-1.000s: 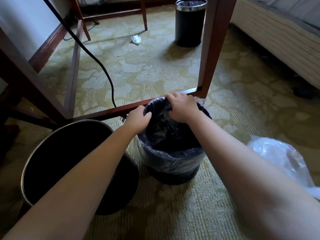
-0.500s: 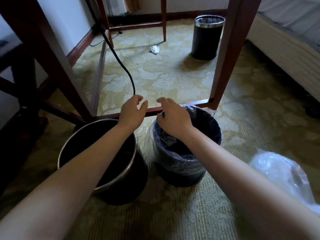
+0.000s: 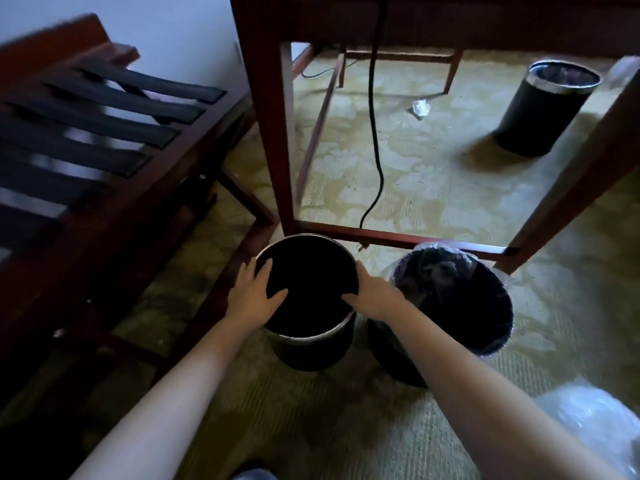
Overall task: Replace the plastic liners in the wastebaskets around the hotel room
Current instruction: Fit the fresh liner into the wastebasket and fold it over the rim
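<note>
An unlined black wastebasket (image 3: 308,348) with a chrome rim stands on the carpet in front of me. My left hand (image 3: 254,296) holds its left rim and my right hand (image 3: 375,294) holds its right rim. Each thumb hooks inside and the fingers lie outside. Touching its right side is a smaller dark wastebasket (image 3: 450,341) with a clear plastic liner (image 3: 433,251) folded over its rim. A third black wastebasket (image 3: 540,116), also lined, stands far off beyond the desk frame. A crumpled clear plastic bag (image 3: 592,427) lies at the lower right.
A red-brown desk frame (image 3: 277,133) with a low crossbar stands just behind both near baskets. A black cable (image 3: 375,133) hangs down inside it. A wooden luggage rack (image 3: 104,140) with black straps fills the left. A crumpled paper scrap (image 3: 420,108) lies on the carpet.
Both hands left the lined basket's liner and moved left onto the rim of the unlined basket. My view swung left, bringing the luggage rack in.
</note>
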`<state>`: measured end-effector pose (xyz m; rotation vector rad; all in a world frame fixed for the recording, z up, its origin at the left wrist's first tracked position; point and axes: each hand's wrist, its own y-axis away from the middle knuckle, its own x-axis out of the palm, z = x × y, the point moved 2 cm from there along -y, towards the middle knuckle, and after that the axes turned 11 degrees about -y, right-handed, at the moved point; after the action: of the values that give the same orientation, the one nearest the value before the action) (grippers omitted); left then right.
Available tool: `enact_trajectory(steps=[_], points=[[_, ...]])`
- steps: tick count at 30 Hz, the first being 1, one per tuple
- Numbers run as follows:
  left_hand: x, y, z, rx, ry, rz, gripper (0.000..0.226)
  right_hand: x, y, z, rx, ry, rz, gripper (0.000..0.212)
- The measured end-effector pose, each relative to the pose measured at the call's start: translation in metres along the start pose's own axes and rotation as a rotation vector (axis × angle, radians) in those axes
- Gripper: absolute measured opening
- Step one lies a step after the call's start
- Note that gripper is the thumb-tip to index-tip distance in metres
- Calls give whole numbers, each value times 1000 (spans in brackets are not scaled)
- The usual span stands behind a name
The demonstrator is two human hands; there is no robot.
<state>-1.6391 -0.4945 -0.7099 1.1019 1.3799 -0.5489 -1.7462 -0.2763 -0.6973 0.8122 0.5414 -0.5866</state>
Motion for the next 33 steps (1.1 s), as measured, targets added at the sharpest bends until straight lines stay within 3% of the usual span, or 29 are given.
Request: enact_trajectory(steps=[6,11,17,21,24,33], points=[[25,13,33,-60,163,214,84,17,-7,-9,-16,-115,-12,92],[22,25,30,-79,288,230,92,27,-1,-12,43,-308,-42,97],[15,62,27,-104,396,235,90,37,18,-4,-11,-301,-133,97],[-4,91,36,-186,504,212,92,38,24,9,-40,-286,-104,95],[-27,110,35,-231,460,170,92,31,36,19,-76,-295,-67,93],[-105,150,-6,-169,335,-9,92,-30,106,33,-108,-410,-85,89]])
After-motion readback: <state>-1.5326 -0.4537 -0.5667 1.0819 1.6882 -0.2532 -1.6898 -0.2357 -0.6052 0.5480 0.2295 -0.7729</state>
